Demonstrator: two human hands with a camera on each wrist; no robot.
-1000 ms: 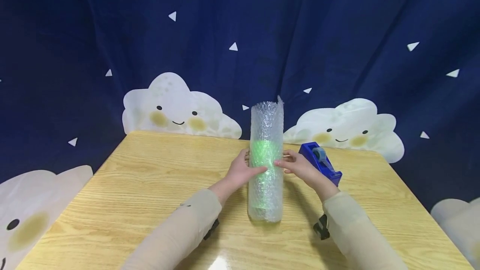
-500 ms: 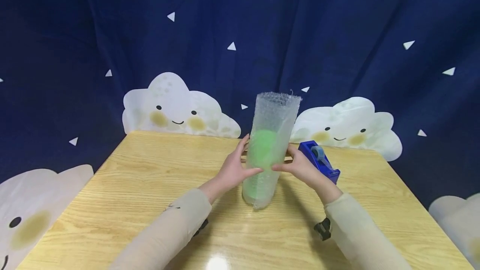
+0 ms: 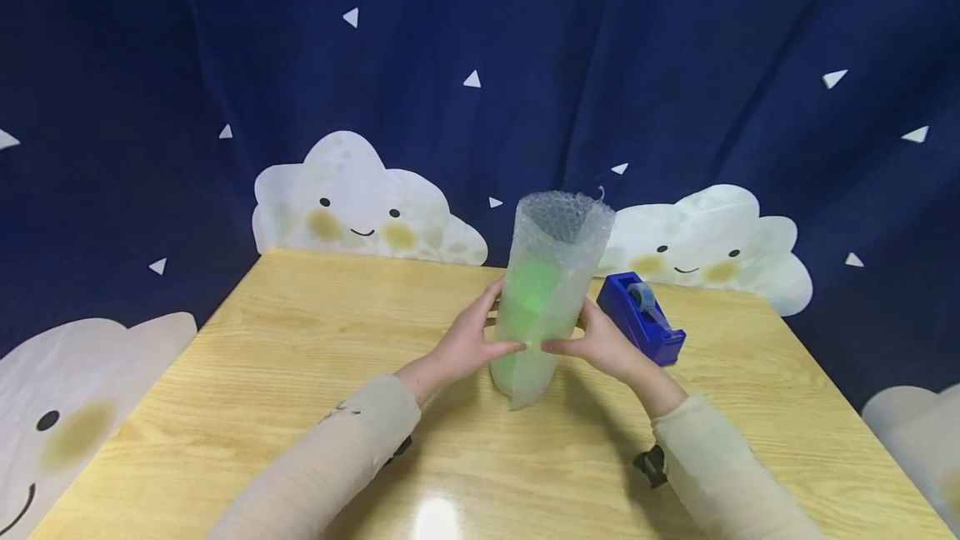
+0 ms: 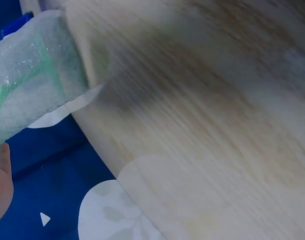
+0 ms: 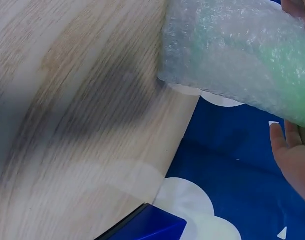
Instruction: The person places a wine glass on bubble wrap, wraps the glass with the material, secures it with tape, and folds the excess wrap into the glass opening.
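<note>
A green object (image 3: 534, 286), cylindrical as far as it shows, stands inside a tube of clear bubble wrap (image 3: 570, 265). The tube leans to the right in the head view and its upper end gapes above the green part. Its lower end is close over the table. My left hand (image 3: 467, 338) grips the left side, thumb across the front and fingers round the back. From the other side my right hand (image 3: 603, 347) grips it likewise, the two thumb tips nearly meeting. In the right wrist view, fingertips (image 5: 278, 137) lie against the bubble wrap.
A blue tape dispenser (image 3: 637, 322) with a roll of clear tape stands on the wooden table (image 3: 337, 315), just beyond my right hand. Behind the table's far edge hangs a dark blue curtain (image 3: 420, 107) with clouds and white triangles.
The wrapped bundle has gone from upright to leaning, its top swung right and its lower end raised. More of the open upper end shows. Both hands have kept their grip.
</note>
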